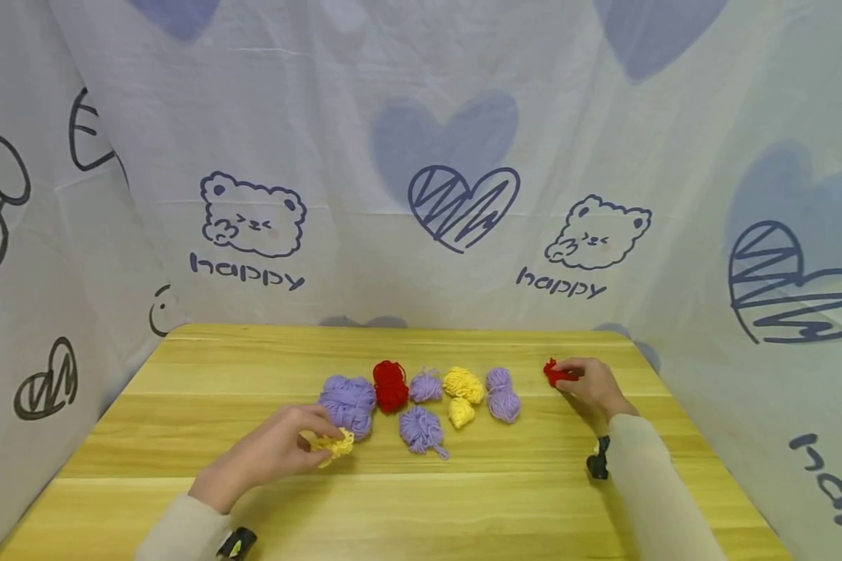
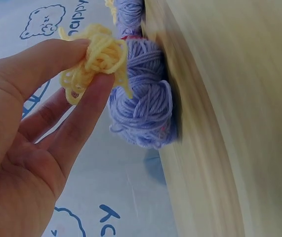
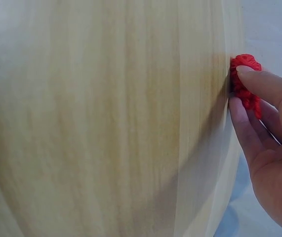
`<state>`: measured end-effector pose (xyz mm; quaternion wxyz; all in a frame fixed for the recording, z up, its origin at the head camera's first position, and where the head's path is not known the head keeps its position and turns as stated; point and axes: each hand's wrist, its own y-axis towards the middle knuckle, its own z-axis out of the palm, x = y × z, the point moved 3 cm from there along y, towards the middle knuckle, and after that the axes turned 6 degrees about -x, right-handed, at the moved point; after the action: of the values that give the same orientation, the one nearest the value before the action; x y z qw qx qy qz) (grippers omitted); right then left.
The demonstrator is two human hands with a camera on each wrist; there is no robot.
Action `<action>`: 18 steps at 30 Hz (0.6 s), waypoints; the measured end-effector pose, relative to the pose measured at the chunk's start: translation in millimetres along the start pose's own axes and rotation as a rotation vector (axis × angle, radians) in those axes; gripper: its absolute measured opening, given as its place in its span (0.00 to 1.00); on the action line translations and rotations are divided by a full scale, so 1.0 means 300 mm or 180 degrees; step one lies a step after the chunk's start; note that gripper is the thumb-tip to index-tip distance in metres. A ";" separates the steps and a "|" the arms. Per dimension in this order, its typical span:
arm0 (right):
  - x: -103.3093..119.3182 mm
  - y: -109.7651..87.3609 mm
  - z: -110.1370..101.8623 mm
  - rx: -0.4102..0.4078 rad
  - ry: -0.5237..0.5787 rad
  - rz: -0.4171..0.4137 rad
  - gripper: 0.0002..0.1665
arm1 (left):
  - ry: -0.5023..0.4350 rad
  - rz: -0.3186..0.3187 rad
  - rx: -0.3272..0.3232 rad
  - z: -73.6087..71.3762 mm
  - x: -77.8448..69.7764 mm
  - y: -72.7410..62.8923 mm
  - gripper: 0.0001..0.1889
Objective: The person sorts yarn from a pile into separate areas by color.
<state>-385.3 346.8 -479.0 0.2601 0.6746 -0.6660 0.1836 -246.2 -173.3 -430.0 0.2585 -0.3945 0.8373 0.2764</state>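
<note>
Between thumb and fingers, my left hand [image 1: 274, 448] pinches a small yellow yarn bundle [image 2: 101, 57] with loose loops. It is held in front of a large purple yarn ball [image 1: 348, 405], which lies on the wooden table [image 1: 421, 506]. Over at the right side, my right hand [image 1: 592, 383] grips a small red yarn bundle [image 3: 244, 81] between thumb and fingers, close over the tabletop. Part of the red bundle is hidden by the thumb.
Mid-table lie a red skein [image 1: 390, 386], a small purple bundle [image 1: 426, 386], a looped purple bundle [image 1: 422, 430], a yellow skein [image 1: 463, 385], a small yellow ball [image 1: 461, 412] and a purple skein [image 1: 503, 395]. A printed white curtain [image 1: 351, 257] surrounds the table.
</note>
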 end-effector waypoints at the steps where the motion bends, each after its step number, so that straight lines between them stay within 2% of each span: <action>1: -0.001 0.000 0.001 0.0000 -0.0001 0.0000 0.18 | 0.0024 -0.0009 -0.0007 -0.003 0.001 -0.001 0.12; 10: -0.008 0.001 0.000 -0.0009 0.0009 -0.0022 0.18 | 0.0137 -0.0080 -0.0057 -0.035 0.013 -0.011 0.12; 18: -0.010 0.001 0.003 -0.0022 0.0040 -0.0025 0.18 | 0.0089 -0.0085 -0.0148 -0.076 0.041 -0.049 0.12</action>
<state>-385.7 348.8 -481.5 0.2674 0.6751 -0.6623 0.1845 -246.3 -202.9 -425.5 0.2413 -0.4154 0.8289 0.2867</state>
